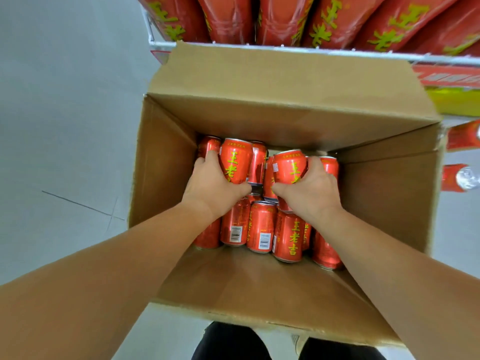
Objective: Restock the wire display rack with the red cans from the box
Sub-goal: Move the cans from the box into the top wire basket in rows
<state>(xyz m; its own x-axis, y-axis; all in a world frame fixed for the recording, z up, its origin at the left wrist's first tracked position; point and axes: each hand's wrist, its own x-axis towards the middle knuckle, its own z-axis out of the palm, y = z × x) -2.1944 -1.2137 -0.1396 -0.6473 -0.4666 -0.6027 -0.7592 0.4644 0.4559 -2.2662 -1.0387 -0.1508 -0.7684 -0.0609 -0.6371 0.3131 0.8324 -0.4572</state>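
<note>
Both your hands are down inside the open cardboard box (285,120). Your left hand (215,183) grips one upright red can (236,161), with its fingers (211,155) curled round the can's left side and the thumb across its base. Your right hand (311,188) grips a second can (289,166), with its fingers (315,165) wrapped round the right side. At least nine loose cans (261,227) can be counted around them: two between your thumbs, one outside each set of fingertips, five nearer your wrists. Beyond your fingertips, past the box's far flap, the wire display rack (285,49) carries six red packs (332,22).
</note>
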